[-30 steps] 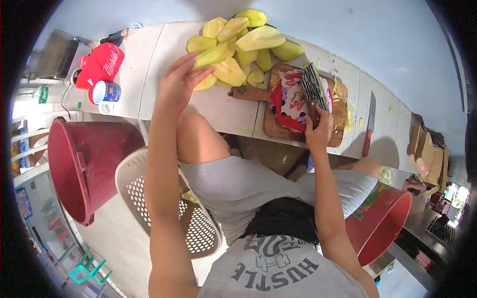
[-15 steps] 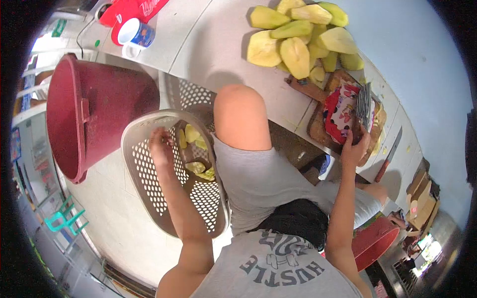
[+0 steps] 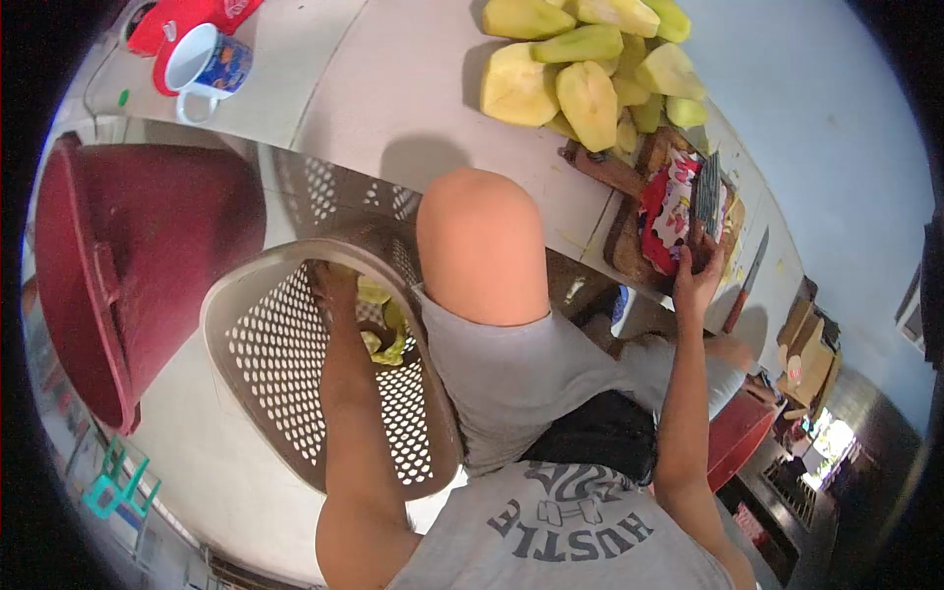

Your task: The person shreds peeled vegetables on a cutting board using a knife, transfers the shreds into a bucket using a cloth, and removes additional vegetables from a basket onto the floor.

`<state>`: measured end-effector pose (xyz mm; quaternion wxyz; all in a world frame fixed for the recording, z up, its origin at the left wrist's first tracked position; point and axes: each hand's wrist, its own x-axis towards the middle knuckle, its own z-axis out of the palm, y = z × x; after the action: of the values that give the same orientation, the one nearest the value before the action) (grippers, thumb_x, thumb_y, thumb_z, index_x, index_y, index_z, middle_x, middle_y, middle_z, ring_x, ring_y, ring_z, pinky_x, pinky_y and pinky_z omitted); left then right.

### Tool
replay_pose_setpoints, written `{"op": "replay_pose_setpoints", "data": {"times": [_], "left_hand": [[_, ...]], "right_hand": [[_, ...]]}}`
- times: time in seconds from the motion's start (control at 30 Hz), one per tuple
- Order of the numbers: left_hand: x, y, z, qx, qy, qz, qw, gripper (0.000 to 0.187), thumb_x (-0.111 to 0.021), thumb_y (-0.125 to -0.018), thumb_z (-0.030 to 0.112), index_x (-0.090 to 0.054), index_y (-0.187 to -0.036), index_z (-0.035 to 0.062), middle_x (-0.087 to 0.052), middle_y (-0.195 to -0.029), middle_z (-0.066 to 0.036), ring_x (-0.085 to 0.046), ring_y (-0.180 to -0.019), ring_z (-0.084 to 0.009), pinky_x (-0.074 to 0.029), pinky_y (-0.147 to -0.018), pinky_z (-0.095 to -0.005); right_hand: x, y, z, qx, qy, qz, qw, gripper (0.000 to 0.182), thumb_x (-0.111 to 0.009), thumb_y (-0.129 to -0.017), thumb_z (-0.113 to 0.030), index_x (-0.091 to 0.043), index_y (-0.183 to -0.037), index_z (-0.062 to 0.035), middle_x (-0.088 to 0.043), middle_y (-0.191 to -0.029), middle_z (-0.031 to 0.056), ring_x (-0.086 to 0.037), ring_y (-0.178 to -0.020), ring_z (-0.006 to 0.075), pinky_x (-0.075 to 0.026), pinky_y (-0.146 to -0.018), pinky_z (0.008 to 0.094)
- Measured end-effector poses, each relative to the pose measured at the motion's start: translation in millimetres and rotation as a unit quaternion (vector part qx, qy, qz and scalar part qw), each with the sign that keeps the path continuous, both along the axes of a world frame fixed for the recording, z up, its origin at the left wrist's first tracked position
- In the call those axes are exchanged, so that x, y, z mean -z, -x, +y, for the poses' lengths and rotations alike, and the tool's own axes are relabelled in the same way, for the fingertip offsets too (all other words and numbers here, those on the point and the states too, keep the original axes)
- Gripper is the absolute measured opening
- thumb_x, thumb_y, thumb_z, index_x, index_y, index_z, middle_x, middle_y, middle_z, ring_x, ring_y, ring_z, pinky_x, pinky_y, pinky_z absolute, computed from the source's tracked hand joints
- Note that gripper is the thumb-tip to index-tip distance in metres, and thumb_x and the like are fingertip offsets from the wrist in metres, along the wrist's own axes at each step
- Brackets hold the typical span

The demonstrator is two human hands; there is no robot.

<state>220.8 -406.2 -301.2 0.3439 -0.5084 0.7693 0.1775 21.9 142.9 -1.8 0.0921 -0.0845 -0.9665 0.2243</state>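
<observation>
Down inside the grey perforated basket (image 3: pixel 280 344), my left hand (image 3: pixel 336 285) is beside yellow fruit pieces (image 3: pixel 393 334); its fingers are dim and partly hidden. My right hand (image 3: pixel 700 273) grips the handle of a cutter with a ridged grey blade (image 3: pixel 705 192). Under that blade, a red and white patterned cloth (image 3: pixel 669 206) lies on a wooden cutting board (image 3: pixel 624 241). A brown-handled tool (image 3: pixel 605 170) rests across the board's far left side. Peeled yellow-green fruit (image 3: pixel 519 87) is heaped on the tiled table just beyond the board.
A knife (image 3: pixel 749 280) lies on the table right of the board. The large dark-red bin (image 3: pixel 187 216) stands left of the basket. On the table's far left are a mug (image 3: pixel 208 71) and a red packet (image 3: pixel 197 25). My bent knee (image 3: pixel 482 241) is between basket and board.
My left hand has gone deeper into the basket, toward the fruit pieces. My right hand keeps its grip on the cutter over the cloth. The whole view has shifted somewhat.
</observation>
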Motion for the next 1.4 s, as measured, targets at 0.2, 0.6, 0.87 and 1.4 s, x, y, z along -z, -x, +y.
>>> {"op": "replay_pose_setpoints", "data": {"times": [0.2, 0.6, 0.87, 1.4], "left_hand": [[26.0, -22.0, 1.3, 0.074, 0.007, -0.017, 0.997, 0.099, -0.079, -0.078, 0.049, -0.026, -0.155, 0.0154, -0.032, -0.156, -0.017, -0.030, -0.142, -0.0402, -0.029, -0.116, -0.0520], [28.8, -57.8, 31.9, 0.141, -0.052, -0.012, 0.989, 0.090, -0.078, -0.080, 0.045, -0.032, -0.151, 0.0133, -0.038, -0.149, -0.015, -0.036, -0.136, -0.0373, -0.033, -0.112, -0.0504], [29.8, -61.1, 35.4, 0.162, -0.095, 0.002, 0.982, 0.084, -0.077, -0.081, 0.042, -0.036, -0.148, 0.0120, -0.043, -0.145, -0.014, -0.040, -0.132, -0.0353, -0.036, -0.110, -0.0493], [25.8, -98.8, 50.1, 0.198, -0.174, 0.022, 0.964, 0.073, -0.076, -0.083, 0.037, -0.044, -0.142, 0.0092, -0.051, -0.136, -0.013, -0.049, -0.124, -0.0315, -0.042, -0.106, -0.0470]], "right_hand": [[-7.0, 1.8, -6.0, 0.000, -0.028, -0.003, 1.000, 0.039, -0.072, -0.089, -0.012, -0.057, -0.121, 0.0034, -0.062, -0.114, 0.0203, -0.061, -0.109, 0.0331, -0.046, -0.099, 0.0414], [-6.3, 0.0, -8.6, 0.009, -0.038, 0.012, 0.999, 0.039, -0.073, -0.088, -0.012, -0.058, -0.121, 0.0014, -0.063, -0.112, 0.0195, -0.063, -0.106, 0.0326, -0.048, -0.095, 0.0414], [-7.7, 0.0, -11.4, 0.020, -0.018, 0.009, 1.000, 0.040, -0.075, -0.085, -0.011, -0.059, -0.120, -0.0008, -0.063, -0.111, 0.0182, -0.063, -0.105, 0.0335, -0.049, -0.093, 0.0410], [-8.8, -1.5, -11.5, 0.026, -0.050, 0.010, 0.998, 0.043, -0.076, -0.086, -0.016, -0.059, -0.122, -0.0026, -0.065, -0.110, 0.0179, -0.064, -0.101, 0.0316, -0.050, -0.090, 0.0404]]}}
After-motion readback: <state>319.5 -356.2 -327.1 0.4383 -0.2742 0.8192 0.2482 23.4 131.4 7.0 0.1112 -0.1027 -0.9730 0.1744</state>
